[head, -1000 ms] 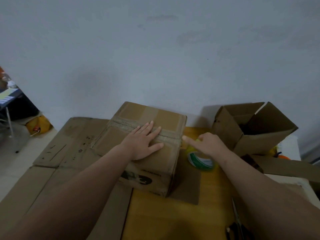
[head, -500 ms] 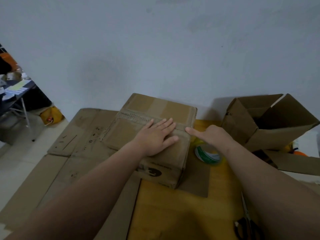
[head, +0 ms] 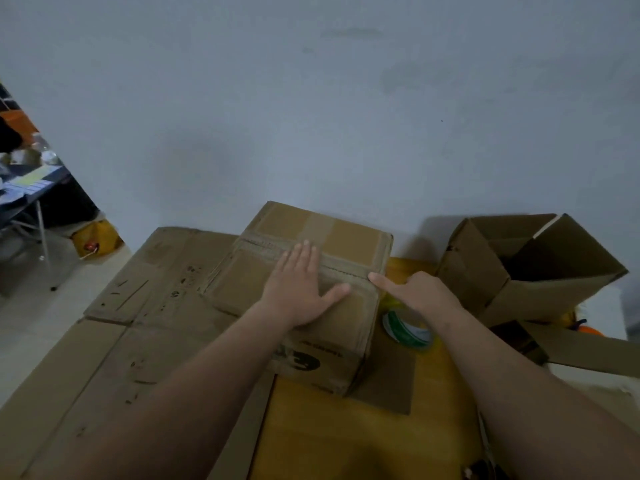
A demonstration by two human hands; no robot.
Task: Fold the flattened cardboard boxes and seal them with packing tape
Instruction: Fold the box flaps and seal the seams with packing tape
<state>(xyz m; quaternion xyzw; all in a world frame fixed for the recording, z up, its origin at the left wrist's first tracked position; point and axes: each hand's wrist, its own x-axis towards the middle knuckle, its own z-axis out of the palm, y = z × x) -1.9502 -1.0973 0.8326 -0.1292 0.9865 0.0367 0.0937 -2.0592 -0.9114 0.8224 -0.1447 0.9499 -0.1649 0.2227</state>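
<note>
The left forearm (head: 173,393) comes in bare from 7 o'clock and runs toward 1 o'clock. The left hand (head: 296,289) lies flat and palm down, its four fingers (head: 304,259) straight, close together and pointing to 12 o'clock, with the thumb (head: 337,292) spread out toward 3 o'clock. The right forearm (head: 519,375), also bare, enters from 4 o'clock and reaches toward 10 o'clock. The right hand (head: 424,292) shows its back, with the index finger (head: 379,279) stretched toward 9 o'clock, its tip just beside the left thumb but apart from it. Its other fingers curl under the palm, and whether they grip anything is hidden.
</note>
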